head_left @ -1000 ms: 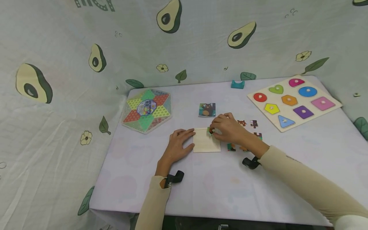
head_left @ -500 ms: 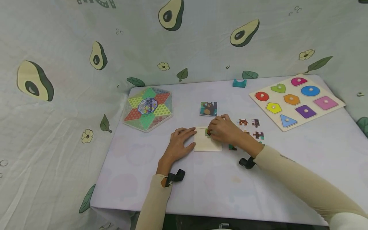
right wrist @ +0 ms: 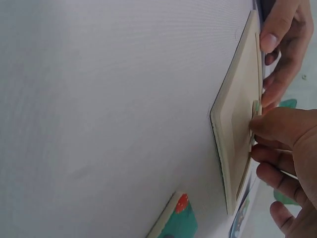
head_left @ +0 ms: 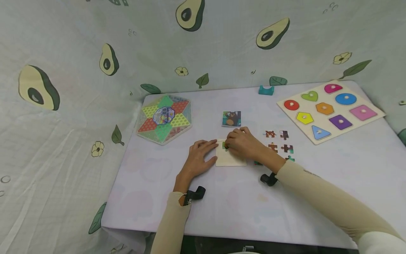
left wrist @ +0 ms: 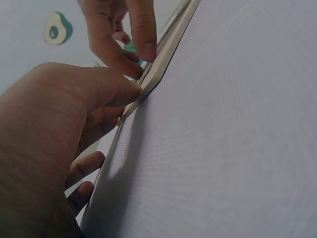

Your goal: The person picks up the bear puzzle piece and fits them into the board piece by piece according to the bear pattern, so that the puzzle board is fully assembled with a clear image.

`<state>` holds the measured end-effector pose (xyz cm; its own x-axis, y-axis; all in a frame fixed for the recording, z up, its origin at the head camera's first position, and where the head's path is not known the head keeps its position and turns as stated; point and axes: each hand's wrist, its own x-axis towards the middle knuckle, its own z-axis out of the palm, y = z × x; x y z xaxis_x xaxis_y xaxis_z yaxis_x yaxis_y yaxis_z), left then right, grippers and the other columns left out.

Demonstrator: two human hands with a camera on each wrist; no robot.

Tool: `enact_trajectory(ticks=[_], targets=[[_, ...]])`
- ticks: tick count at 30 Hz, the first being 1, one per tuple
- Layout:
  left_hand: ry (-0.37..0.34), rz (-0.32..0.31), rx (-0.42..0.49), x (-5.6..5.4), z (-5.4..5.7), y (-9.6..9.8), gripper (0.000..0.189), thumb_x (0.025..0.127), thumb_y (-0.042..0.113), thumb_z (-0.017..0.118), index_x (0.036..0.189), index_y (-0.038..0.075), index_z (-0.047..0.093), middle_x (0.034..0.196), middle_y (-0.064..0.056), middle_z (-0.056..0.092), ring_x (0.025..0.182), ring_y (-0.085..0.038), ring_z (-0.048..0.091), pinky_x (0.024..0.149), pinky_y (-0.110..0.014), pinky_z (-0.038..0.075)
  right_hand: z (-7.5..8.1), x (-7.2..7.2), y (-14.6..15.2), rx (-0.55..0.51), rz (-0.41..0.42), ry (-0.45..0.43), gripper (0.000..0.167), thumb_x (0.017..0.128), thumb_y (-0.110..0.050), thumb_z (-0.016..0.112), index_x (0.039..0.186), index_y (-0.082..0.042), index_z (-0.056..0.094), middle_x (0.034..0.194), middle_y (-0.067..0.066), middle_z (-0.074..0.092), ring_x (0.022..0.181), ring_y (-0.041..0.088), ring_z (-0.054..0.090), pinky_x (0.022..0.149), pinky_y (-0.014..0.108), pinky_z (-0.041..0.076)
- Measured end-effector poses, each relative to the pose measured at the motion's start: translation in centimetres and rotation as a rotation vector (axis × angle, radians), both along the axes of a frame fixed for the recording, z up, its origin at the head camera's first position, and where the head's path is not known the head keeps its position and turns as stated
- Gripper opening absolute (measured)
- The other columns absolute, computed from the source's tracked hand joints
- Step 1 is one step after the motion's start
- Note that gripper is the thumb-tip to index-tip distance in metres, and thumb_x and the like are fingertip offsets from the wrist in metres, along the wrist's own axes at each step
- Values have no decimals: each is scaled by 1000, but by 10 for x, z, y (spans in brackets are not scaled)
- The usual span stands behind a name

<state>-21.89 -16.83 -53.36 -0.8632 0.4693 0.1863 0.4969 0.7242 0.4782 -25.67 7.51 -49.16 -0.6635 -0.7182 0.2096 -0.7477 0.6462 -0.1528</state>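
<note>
A pale square wooden puzzle tray (head_left: 226,161) with a raised rim lies on the cloth-covered table. At its left edge rests my left hand (head_left: 197,159), thumb and fingertips touching the rim, fingers fairly straight. Over the upper part of the tray, my right hand (head_left: 245,145) pinches a small green and brown jigsaw piece (head_left: 224,145). The right wrist view shows this jigsaw piece (right wrist: 255,107) low against the tray's floor (right wrist: 238,111), partly covered by the thumb. Several loose jigsaw pieces (head_left: 287,148) lie right of the tray, some hidden under the right forearm.
Behind the tray sits a square bear picture (head_left: 231,119). A hexagonal star-patterned game board (head_left: 164,119) lies at the back left. On the right is a shape-puzzle board (head_left: 318,121) with knobbed pieces; a small teal object (head_left: 266,90) stands at the back edge.
My right hand has shifted left across the tray with the jigsaw piece, towards its upper left corner. The left hand has stayed at the tray's edge. The head view has tilted slightly.
</note>
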Motion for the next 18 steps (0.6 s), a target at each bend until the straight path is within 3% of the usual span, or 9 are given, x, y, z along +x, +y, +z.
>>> enact_trajectory(ticks=[18], targets=[[-12, -2, -2, -1, 0, 0, 50, 98, 35, 63, 146, 23, 54, 154, 9, 44, 137, -23, 35, 108, -53, 27, -7, -6, -11, -90, 40, -32, 10, 92, -13, 74, 102, -14, 77, 106, 3, 66, 99, 23, 59, 87, 46, 40]])
